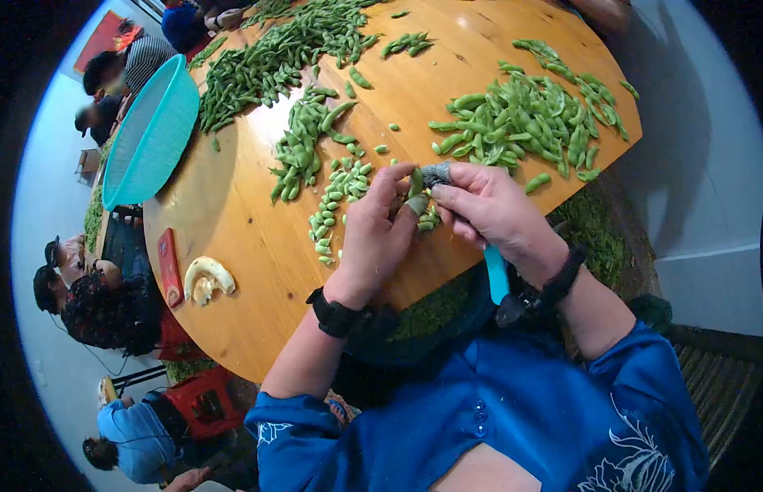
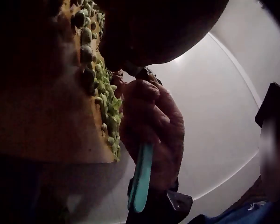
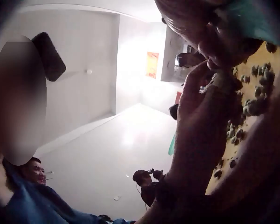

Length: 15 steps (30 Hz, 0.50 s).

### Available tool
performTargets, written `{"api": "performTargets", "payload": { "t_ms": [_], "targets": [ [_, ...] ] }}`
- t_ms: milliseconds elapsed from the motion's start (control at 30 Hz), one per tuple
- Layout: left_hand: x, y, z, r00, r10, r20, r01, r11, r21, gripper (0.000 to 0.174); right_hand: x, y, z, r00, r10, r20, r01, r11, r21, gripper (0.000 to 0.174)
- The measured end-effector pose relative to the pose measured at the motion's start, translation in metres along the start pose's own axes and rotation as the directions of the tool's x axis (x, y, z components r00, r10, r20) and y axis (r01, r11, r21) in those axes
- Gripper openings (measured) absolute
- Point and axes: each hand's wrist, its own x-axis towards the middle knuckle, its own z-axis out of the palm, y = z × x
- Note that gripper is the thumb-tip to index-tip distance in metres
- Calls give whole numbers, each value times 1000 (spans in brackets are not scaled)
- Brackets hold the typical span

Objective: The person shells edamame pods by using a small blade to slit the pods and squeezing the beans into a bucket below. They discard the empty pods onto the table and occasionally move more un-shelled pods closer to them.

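Observation:
Over the table's near edge, my left hand (image 1: 372,238) pinches a green soybean pod (image 1: 415,182) between thumb and fingers. Close against it is my right hand (image 1: 500,205), with a grey wrap (image 1: 436,174) round its index finger. The right hand's curled fingers grip a tool by its flat turquoise handle (image 1: 496,276), which sticks out below the palm; the tool's working end is hidden. Shelled beans (image 1: 340,193) lie scattered beside and under the left hand. Past the right hand is a heap of pods (image 1: 521,119), with a smaller pile (image 1: 303,135) beyond the beans.
A large pod heap (image 1: 267,70) covers the far side of the wooden table (image 1: 250,246). A turquoise basket (image 1: 152,135) stands tilted at the left edge, near a red phone-like slab (image 1: 169,266) and a pale curved piece (image 1: 221,275). Green husks (image 1: 435,316) lie below the near edge. Other people sit at left.

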Motion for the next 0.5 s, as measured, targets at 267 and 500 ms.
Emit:
{"api": "performTargets", "payload": {
  "t_ms": [267, 500],
  "targets": [
    [5, 23, -11, 968, -214, 132, 243, 932, -269, 30, 10, 4, -8, 993, 65, 95, -88, 959, 269, 16],
    [9, 22, -24, 925, -291, 243, 365, 857, -364, 44, 17, -6, -6, 985, 98, 140, -138, 941, 308, 13]
  ]
}}
